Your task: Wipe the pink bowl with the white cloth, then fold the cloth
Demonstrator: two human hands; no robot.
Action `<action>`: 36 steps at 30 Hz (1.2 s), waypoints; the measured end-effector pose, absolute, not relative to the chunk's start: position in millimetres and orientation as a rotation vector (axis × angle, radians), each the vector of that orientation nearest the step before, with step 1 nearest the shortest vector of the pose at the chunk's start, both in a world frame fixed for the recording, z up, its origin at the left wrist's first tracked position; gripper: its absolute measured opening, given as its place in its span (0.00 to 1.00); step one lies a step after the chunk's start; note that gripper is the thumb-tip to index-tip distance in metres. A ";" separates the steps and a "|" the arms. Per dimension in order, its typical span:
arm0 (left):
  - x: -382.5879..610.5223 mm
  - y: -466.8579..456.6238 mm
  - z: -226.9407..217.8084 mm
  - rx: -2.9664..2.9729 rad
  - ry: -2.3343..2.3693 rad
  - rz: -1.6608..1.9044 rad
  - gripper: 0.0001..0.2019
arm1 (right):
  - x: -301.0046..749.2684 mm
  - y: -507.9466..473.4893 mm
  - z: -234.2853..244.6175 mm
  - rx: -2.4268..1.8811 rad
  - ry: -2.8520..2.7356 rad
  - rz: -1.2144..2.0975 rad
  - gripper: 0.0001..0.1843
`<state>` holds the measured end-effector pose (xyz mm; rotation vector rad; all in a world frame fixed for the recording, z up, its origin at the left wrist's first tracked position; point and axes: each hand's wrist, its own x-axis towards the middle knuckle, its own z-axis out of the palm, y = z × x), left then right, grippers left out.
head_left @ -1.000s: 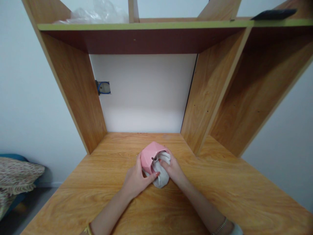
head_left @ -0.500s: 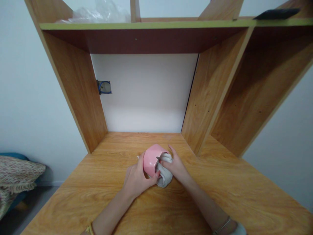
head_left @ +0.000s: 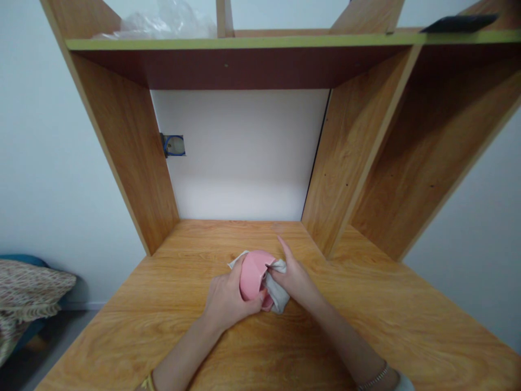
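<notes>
Forearms reached in from the near edge of the wooden table (head_left: 366,326), a yellow band (head_left: 145,382) on the left wrist and a thin bracelet (head_left: 372,377) on the right. Left hand (head_left: 226,297) was curled around a pink bowl (head_left: 252,273), fingers wrapped over its near side and thumb up along its left flank, holding it tipped on its side just above the tabletop. Right hand (head_left: 295,277) was closed on a pale grey cloth (head_left: 277,282), pinching it against the bowl's right side with the forefinger stretched out and pointing away. One corner of the cloth showed past the bowl's left rim. Beyond the hands, the table ran back to a white rear panel (head_left: 244,157) between two slanted wooden side walls. Overhead, a green-edged shelf (head_left: 244,42) carried crumpled clear plastic (head_left: 163,21) at the left and a dark flat object (head_left: 458,23) at the right. Far left lay a patterned blanket (head_left: 28,290).
</notes>
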<state>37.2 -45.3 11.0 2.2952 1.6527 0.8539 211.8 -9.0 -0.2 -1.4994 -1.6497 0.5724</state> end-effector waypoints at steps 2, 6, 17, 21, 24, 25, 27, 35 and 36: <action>37.2 -45.2 12.1 2.288 1.641 0.850 0.39 | 212.3 -6.9 -4.8 -1.447 -1.638 0.621 0.44; 36.2 -44.4 12.9 2.270 1.598 0.868 0.38 | 213.7 -3.0 -12.7 -1.389 -1.633 0.658 0.42; 34.2 -42.5 10.5 2.275 1.552 0.881 0.38 | 212.9 -5.8 -12.0 -1.384 -1.651 0.703 0.36; 33.5 -42.1 10.1 2.259 1.540 0.883 0.38 | 211.8 -8.9 -9.3 -1.411 -1.651 0.659 0.35; 33.4 -42.1 9.8 2.244 1.530 0.883 0.38 | 211.4 -10.0 -8.3 -1.427 -1.667 0.637 0.35; 33.5 -42.1 9.8 2.237 1.527 0.889 0.38 | 211.4 -10.1 -8.3 -1.427 -1.672 0.641 0.35; 33.5 -42.4 10.2 2.218 1.518 0.898 0.38 | 211.3 -9.8 -8.5 -1.417 -1.669 0.651 0.35; 33.5 -42.3 10.7 2.215 1.507 0.901 0.38 | 211.6 -7.9 -10.0 -1.422 -1.662 0.658 0.35; 33.5 -42.3 10.6 2.218 1.509 0.898 0.38 | 211.6 -7.9 -10.0 -1.417 -1.664 0.655 0.34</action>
